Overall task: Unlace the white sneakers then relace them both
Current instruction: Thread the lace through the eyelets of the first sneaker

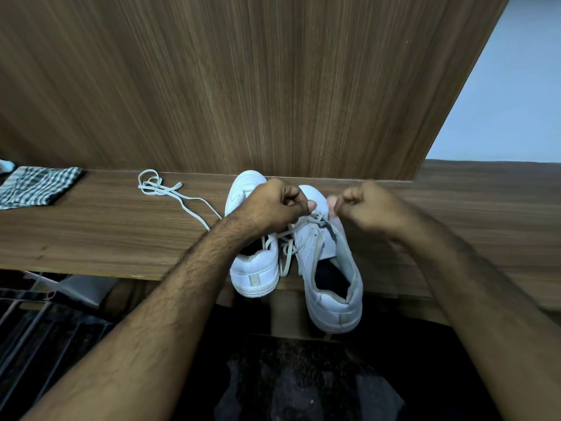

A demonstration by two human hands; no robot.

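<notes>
Two white sneakers sit side by side on a wooden shelf (91,238), toes toward the wood-grain panel (273,80) behind, heels toward me, their long axes running away from me and leaning slightly left at the toe. The right sneaker (331,287) lies nearer, its heel hanging past the shelf's front edge; the left sneaker (255,268) touches it along one side, its heel also just past the edge. My hands cover both shoes' midsections, so most of the eyelets and the toe of the right shoe are hidden. My left hand (273,205) is curled, thumb and fingers pinching the lace (287,256) above the right sneaker; my right hand (367,208) is curled likewise, thumb tip pressed to fingertip, and appears to pinch the same lace, though the strand inside that grip is hard to make out. Loose lengths of it hang between the two shoes. How far the right sneaker is laced I cannot tell. The left sneaker shows no lace that I can see; a second lace (158,186) lies loose in loops on the shelf well to the left, one end vanishing behind my left forearm. Farther left, a checked cloth (36,186) is cut off by the frame edge. Below the shelf everything is dark and indistinct.
</notes>
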